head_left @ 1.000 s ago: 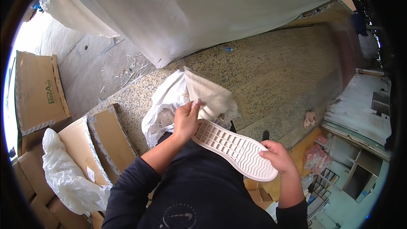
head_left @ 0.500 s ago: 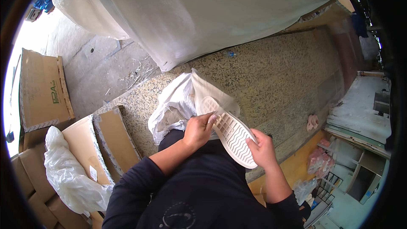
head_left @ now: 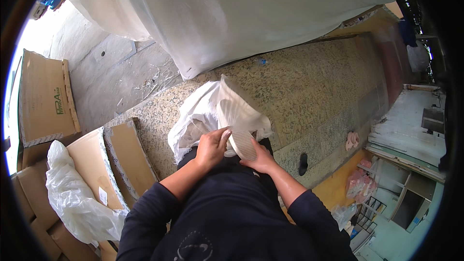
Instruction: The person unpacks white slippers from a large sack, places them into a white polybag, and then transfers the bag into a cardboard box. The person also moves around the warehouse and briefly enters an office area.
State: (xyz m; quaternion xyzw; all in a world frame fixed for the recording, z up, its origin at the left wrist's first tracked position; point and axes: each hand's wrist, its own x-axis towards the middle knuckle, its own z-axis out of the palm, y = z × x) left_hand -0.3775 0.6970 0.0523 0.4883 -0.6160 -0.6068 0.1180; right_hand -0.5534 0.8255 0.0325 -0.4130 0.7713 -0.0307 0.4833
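A shoe sole (head_left: 244, 146) lies between the left hand (head_left: 212, 149) and the right hand (head_left: 261, 158), its far end in a plastic bag (head_left: 249, 112), with cardboard (head_left: 129, 152) to the left, slippers (head_left: 349, 141) on the floor (head_left: 319, 79) to the right, and a hanging sheet (head_left: 256, 12) beyond.

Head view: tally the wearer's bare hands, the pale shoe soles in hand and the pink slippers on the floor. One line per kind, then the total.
Left hand and right hand: 2
Pale shoe sole: 1
Pink slippers: 2
Total: 5
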